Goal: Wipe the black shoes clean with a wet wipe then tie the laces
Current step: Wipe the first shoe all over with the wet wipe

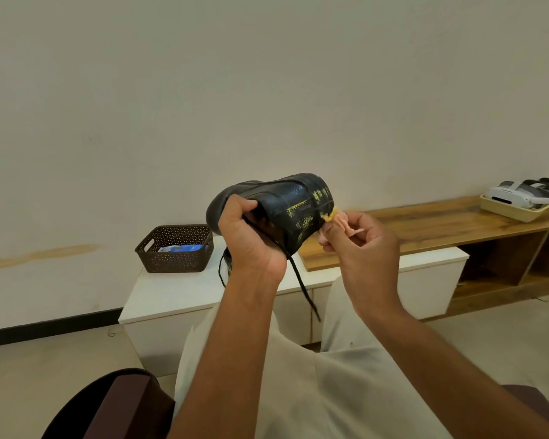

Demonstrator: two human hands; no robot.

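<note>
Two hands: both raised above the lap, working on one shoe.
Left hand [251,239]: fingers curled round the opening of the black shoe [286,210], holding it in the air, sole turned toward the camera.
Right hand [358,245]: fingers pinch a crumpled wipe [336,221], stained yellow, against the sole's edge.
Lace [301,280]: hangs loose below the shoe.
Tabletop [178,289]: white, beyond the knees; carries a brown perforated basket [175,251] with a blue packet [181,248] inside.
Wooden shelf [441,223]: far right, bearing a cream tray [514,210] with a white headset [517,193].
</note>
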